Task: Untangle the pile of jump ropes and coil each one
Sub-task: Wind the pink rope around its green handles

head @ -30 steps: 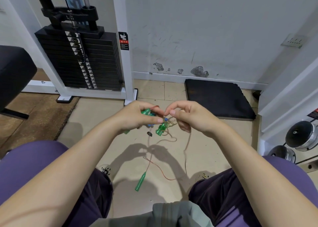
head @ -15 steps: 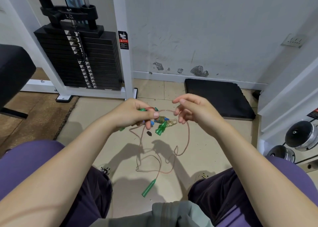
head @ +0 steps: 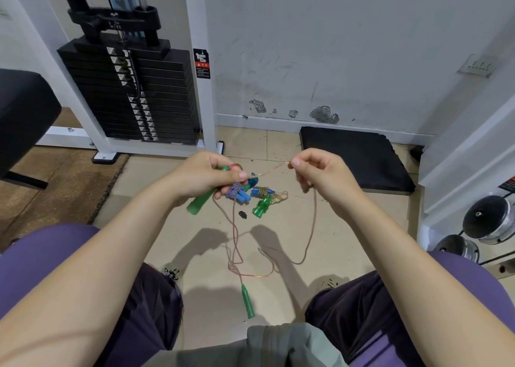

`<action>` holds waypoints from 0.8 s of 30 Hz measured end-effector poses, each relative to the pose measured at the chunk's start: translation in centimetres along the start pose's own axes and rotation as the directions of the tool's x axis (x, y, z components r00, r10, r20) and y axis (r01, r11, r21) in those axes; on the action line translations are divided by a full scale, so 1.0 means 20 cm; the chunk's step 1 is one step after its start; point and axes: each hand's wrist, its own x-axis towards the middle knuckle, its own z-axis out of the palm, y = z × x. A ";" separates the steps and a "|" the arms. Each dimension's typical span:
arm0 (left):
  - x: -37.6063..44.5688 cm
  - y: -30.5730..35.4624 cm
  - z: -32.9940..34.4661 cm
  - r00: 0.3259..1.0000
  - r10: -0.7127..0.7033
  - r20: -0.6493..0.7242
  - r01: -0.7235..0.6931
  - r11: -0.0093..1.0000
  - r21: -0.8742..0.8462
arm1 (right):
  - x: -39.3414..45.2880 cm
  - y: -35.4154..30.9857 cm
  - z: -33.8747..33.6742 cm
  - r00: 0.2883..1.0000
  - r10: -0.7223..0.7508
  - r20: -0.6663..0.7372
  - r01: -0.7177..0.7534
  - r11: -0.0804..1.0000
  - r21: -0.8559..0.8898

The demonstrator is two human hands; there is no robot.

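My left hand (head: 206, 176) grips a green jump-rope handle (head: 199, 201) and holds loops of its thin copper-coloured rope (head: 310, 227) at the fingertips. My right hand (head: 320, 171) pinches the same rope, pulled taut between the two hands. From there the rope hangs down in loose loops to the floor, ending in a second green handle (head: 247, 301) between my knees. Beyond my hands, coiled ropes lie on the floor: one with blue handles (head: 239, 195), one blue wound in gold cord (head: 262, 191), one with green handles (head: 262, 206).
A weight-stack machine (head: 133, 93) with a white frame stands at the back left, and a black seat pad (head: 22, 116) at the far left. A black foam mat (head: 354, 157) lies against the wall. Chrome dumbbells (head: 487, 221) sit at the right. A small dark object (head: 243, 214) lies on the floor.
My hands have drawn apart, stretching the copper rope taut between them. The hanging loops have dropped lower and the free green handle has slid nearer to me.
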 end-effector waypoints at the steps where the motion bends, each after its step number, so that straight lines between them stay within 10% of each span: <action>1: 0.00 0.00 0.01 1.000 0.003 0.014 -0.003 1.000 -0.014 | 0.00 0.00 0.01 0.999 0.011 0.048 -0.012 1.000 0.017; 8: 0.01 0.00 0.12 0.991 0.058 0.124 -0.039 0.988 -0.146 | -0.04 -0.01 0.13 0.952 0.016 0.304 -0.028 0.999 0.037; 18: 0.02 -0.01 0.11 0.984 0.085 0.157 -0.059 0.984 -0.167 | -0.05 0.01 0.12 0.975 -0.053 0.214 0.109 0.960 -0.258; 24: 0.03 -0.01 0.05 0.997 0.040 0.059 -0.027 0.977 -0.211 | -0.02 -0.01 0.07 0.987 -0.158 -0.035 0.153 0.980 -0.124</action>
